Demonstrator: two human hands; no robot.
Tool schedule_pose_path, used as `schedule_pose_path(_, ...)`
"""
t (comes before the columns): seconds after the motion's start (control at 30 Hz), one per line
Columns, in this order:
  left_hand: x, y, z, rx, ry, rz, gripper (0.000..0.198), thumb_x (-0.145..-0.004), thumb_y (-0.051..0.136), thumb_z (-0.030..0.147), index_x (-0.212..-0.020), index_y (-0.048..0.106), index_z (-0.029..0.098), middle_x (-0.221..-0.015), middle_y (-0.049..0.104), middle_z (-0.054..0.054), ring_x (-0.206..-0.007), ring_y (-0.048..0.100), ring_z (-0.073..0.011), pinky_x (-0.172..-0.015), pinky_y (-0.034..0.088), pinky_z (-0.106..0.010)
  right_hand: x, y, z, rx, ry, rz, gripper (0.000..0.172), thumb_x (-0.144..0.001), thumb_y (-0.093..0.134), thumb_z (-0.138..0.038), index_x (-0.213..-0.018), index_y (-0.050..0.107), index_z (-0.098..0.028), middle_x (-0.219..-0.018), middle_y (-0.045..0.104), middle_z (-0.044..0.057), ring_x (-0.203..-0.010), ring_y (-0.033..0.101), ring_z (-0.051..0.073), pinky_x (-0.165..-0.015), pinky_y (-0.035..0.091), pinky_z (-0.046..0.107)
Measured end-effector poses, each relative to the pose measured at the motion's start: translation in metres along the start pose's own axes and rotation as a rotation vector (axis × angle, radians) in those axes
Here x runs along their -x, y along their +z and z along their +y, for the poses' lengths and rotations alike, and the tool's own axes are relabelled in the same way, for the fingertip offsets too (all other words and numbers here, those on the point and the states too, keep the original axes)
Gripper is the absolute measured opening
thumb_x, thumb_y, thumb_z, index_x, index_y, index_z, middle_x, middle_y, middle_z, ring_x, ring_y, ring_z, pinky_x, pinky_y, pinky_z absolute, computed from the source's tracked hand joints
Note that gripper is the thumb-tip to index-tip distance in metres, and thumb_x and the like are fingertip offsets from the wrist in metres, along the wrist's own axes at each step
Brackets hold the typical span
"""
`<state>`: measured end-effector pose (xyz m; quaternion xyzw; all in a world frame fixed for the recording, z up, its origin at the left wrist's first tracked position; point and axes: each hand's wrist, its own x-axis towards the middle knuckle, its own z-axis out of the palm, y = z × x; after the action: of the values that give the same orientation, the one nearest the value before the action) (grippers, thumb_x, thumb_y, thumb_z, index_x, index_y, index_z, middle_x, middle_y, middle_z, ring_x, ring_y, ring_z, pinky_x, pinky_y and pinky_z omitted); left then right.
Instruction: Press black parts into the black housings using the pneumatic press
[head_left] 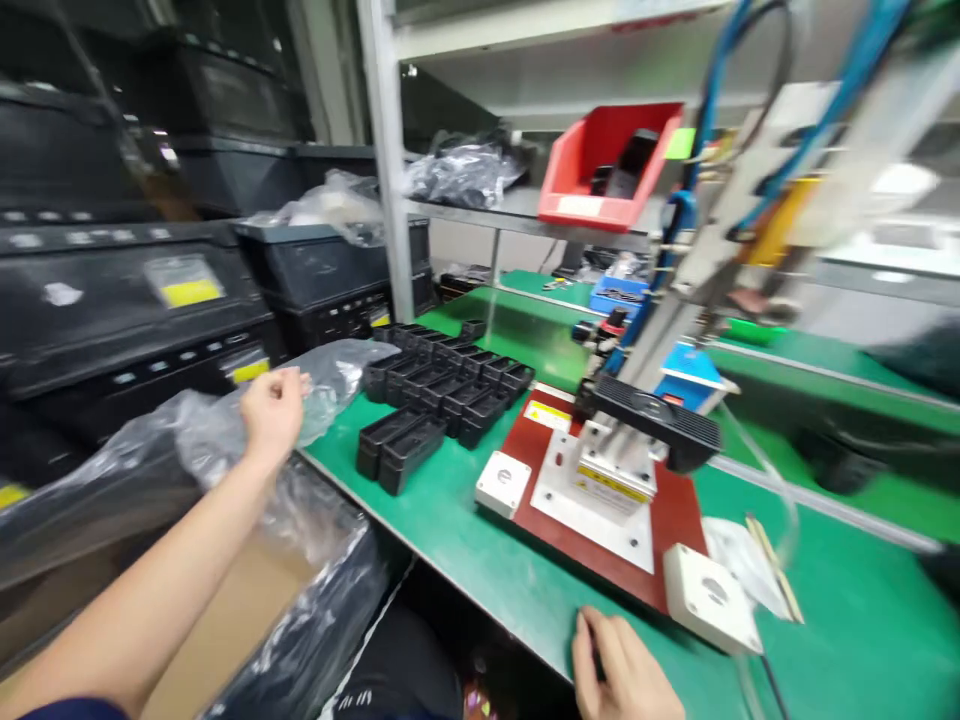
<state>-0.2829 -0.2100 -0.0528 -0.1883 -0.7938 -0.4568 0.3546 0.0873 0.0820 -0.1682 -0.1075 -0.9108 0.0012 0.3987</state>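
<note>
My right hand [626, 665] rests on the green table edge [480, 560] with fingers curled, whether around something I cannot tell, while my left hand [271, 410] pinches the clear plastic bag [225, 440] shut between its fingers. Beyond the left hand sit rows of black trays [442, 390]; beyond the right stands the red-based press [600, 480].

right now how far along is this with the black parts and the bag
Done: a batch of black parts sits in rows on the green bench. In hand: the left hand grips the clear plastic bag at the cardboard box; the right hand rests on the bench edge. Left: one part sits in the press fixture.
</note>
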Motion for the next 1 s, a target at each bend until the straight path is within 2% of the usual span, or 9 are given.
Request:
schedule_pose_path(0.13,0.014,0.047,0.116,0.215,0.232,-0.239,0.021,-0.093,0.049,0.035,-0.085,0.060,0.021,-0.077,0.066,-0.001,-0.069,0.065,-0.0160,-0.067,0.054,-0.031,0.000,-0.004,-0.003,0.000,0.022,0.003,0.012,-0.095,0.048,-0.023,-0.098,0.058,-0.017,-0.076,0.061,0.004,-0.068,0.061,0.018,-0.065,0.046,0.030)
schedule_pose_path(0.2,0.026,0.070,0.176,0.216,0.637,-0.360,0.021,-0.095,0.046,0.030,-0.083,0.059,0.018,-0.074,0.063,-0.003,-0.069,0.061,-0.0163,-0.066,0.050,-0.030,-0.001,-0.007,-0.006,0.023,0.036,0.034,0.012,-0.095,0.046,-0.020,-0.096,0.057,-0.016,-0.073,0.058,0.004,-0.066,0.058,0.018,-0.063,0.043,0.030)
schedule_pose_path(0.23,0.030,0.082,0.204,0.225,0.837,-0.368,0.023,-0.096,0.044,0.029,-0.082,0.058,0.017,-0.076,0.063,-0.004,-0.071,0.060,-0.0167,-0.067,0.049,-0.030,-0.001,-0.008,-0.007,0.032,0.038,0.043,0.012,-0.095,0.046,-0.019,-0.096,0.057,-0.016,-0.072,0.056,0.003,-0.065,0.057,0.018,-0.062,0.042,0.030)
schedule_pose_path(0.3,0.034,0.104,0.251,0.179,1.056,-0.335,0.028,-0.098,0.041,0.032,-0.080,0.056,0.016,-0.079,0.063,-0.007,-0.074,0.058,-0.0184,-0.067,0.046,-0.032,0.000,-0.009,-0.009,0.035,0.036,0.045,0.010,-0.094,0.046,-0.017,-0.095,0.056,-0.015,-0.071,0.055,0.003,-0.064,0.055,0.017,-0.061,0.040,0.030)
schedule_pose_path(0.4,0.033,0.131,0.296,0.052,1.124,-0.315,0.037,-0.099,0.038,0.043,-0.080,0.055,0.015,-0.081,0.061,-0.008,-0.078,0.055,-0.0205,-0.066,0.040,-0.032,0.002,-0.008,-0.009,0.024,0.046,0.051,0.011,-0.094,0.044,-0.015,-0.092,0.055,-0.016,-0.070,0.052,0.002,-0.063,0.051,0.017,-0.059,0.037,0.029)
schedule_pose_path(0.5,0.031,0.148,0.316,-0.057,1.098,-0.425,0.041,-0.098,0.036,0.049,-0.082,0.055,0.016,-0.087,0.061,-0.008,-0.084,0.055,-0.0224,-0.067,0.040,-0.033,0.004,-0.005,-0.007,0.028,0.050,0.084,0.014,-0.094,0.042,-0.015,-0.090,0.055,-0.016,-0.068,0.049,0.002,-0.061,0.046,0.016,-0.058,0.033,0.030)
schedule_pose_path(0.63,0.035,0.156,0.313,-0.070,0.991,-0.581,0.040,-0.097,0.038,0.051,-0.088,0.054,0.016,-0.091,0.061,-0.009,-0.086,0.058,-0.0230,-0.068,0.045,-0.034,0.007,0.000,-0.005,0.059,0.029,0.094,0.013,-0.093,0.043,-0.013,-0.090,0.055,-0.016,-0.068,0.048,0.002,-0.060,0.044,0.016,-0.058,0.030,0.030)
schedule_pose_path(0.8,0.046,0.159,0.293,0.187,1.032,-0.426,0.043,-0.092,0.050,0.047,-0.118,0.051,0.012,-0.128,0.057,-0.019,-0.118,0.056,-0.0288,-0.092,0.050,-0.043,0.011,0.006,-0.004,0.078,0.033,0.118,0.013,-0.091,0.044,-0.011,-0.087,0.055,-0.017,-0.066,0.047,0.001,-0.059,0.042,0.016,-0.057,0.027,0.032)
schedule_pose_path(1.0,0.066,0.161,0.295,0.140,1.135,-0.392,0.050,-0.089,0.056,0.043,-0.125,0.053,0.008,-0.125,0.062,-0.020,-0.118,0.059,-0.0318,-0.098,0.050,-0.046,0.009,0.003,-0.006,0.071,0.035,0.090,0.012,-0.091,0.045,-0.011,-0.087,0.055,-0.017,-0.066,0.046,0.001,-0.060,0.041,0.016,-0.058,0.027,0.032)
